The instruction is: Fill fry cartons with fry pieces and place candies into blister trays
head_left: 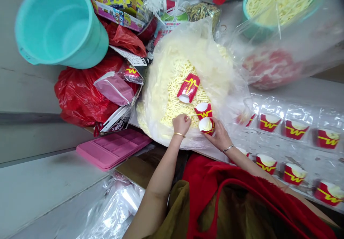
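My right hand (219,135) grips a small red-and-white fry box (211,128) with a yellow zigzag mark; pale stuff shows in its opening. Just beyond it, another fry box (203,110) lies on a heap of pale yellow, fry-shaped pieces (174,92). My left hand (182,123) is closed in a pinch over the near edge of the heap, left of the held box. A thin pale line runs from its fingertips towards the boxes; what it is I cannot make out. A stack of flattened fry boxes (189,87) rests on the heap, inside a large clear plastic bag (225,74).
Filled fry boxes (295,129) stand in rows in clear plastic trays at right. An empty turquoise bucket (64,24) is upper left, above a red plastic bag (83,92). A pink compartment tray (115,147) lies lower left. A turquoise tub (245,8) of pale pieces is upper right.
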The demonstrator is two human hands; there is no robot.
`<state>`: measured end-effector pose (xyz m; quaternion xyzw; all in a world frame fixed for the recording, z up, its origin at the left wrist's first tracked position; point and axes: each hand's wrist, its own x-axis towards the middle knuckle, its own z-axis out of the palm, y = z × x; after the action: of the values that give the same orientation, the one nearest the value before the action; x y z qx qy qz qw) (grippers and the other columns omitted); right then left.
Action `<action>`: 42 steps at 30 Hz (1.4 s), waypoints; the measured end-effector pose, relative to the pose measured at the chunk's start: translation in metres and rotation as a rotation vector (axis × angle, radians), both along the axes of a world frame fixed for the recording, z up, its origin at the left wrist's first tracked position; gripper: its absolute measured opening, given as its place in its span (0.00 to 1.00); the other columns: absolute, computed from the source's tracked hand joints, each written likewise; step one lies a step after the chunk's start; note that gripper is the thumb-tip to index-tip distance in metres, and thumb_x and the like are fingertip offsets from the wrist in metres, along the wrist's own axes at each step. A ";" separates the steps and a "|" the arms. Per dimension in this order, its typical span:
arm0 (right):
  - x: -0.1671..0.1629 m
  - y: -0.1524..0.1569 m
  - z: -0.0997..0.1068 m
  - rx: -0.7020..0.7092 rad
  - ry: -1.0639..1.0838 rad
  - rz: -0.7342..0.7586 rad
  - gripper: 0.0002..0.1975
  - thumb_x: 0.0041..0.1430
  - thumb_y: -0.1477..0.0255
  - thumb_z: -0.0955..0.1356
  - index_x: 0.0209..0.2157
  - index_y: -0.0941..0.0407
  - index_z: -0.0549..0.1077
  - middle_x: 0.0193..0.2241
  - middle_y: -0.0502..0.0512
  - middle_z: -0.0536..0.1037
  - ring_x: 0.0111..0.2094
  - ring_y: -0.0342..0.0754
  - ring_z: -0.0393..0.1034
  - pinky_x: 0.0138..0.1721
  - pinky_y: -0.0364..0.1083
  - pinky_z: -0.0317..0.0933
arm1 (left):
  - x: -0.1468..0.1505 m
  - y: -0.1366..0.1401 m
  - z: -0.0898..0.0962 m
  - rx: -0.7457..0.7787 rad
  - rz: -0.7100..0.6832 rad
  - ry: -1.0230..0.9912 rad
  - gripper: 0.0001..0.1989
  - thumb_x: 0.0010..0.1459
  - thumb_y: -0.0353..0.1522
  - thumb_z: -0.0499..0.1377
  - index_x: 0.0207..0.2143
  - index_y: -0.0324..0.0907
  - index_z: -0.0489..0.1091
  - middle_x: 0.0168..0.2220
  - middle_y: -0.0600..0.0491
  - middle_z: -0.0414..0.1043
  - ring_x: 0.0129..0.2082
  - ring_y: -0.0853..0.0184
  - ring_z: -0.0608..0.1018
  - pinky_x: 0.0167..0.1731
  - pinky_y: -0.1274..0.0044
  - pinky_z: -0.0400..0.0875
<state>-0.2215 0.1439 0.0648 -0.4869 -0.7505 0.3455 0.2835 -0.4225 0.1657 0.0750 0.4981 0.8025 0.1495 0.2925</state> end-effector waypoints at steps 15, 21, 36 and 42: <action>-0.004 0.004 0.006 -0.011 -0.017 0.026 0.35 0.54 0.60 0.68 0.59 0.56 0.52 0.50 0.65 0.66 0.51 0.60 0.62 0.51 0.60 0.61 | -0.035 -0.002 0.002 0.057 0.374 -0.773 0.08 0.43 0.33 0.61 0.24 0.38 0.65 0.21 0.58 0.66 0.18 0.77 0.62 0.20 0.83 0.54; -0.012 0.008 0.008 0.030 -0.054 0.056 0.34 0.55 0.63 0.68 0.59 0.57 0.52 0.51 0.66 0.65 0.52 0.61 0.61 0.52 0.61 0.61 | -0.027 0.000 0.033 0.020 0.334 -1.080 0.13 0.44 0.35 0.64 0.31 0.39 0.66 0.25 0.56 0.68 0.23 0.75 0.70 0.23 0.82 0.61; -0.005 -0.005 0.005 -0.011 0.046 -0.025 0.31 0.53 0.76 0.64 0.59 0.57 0.53 0.50 0.64 0.66 0.51 0.56 0.62 0.51 0.58 0.61 | 0.076 -0.047 0.061 0.172 -0.412 0.000 0.15 0.63 0.30 0.48 0.51 0.42 0.64 0.46 0.46 0.71 0.45 0.62 0.71 0.48 0.67 0.58; 0.000 -0.005 0.006 -0.001 0.066 -0.029 0.35 0.54 0.66 0.69 0.59 0.59 0.52 0.52 0.65 0.64 0.52 0.57 0.61 0.53 0.57 0.60 | 0.052 -0.031 0.060 0.245 -0.256 0.083 0.14 0.62 0.39 0.50 0.47 0.44 0.66 0.45 0.49 0.71 0.46 0.64 0.70 0.48 0.70 0.58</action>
<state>-0.2212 0.1393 0.0708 -0.4862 -0.7334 0.3577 0.3127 -0.3707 0.1347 0.1345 0.6337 0.7197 0.1872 0.2131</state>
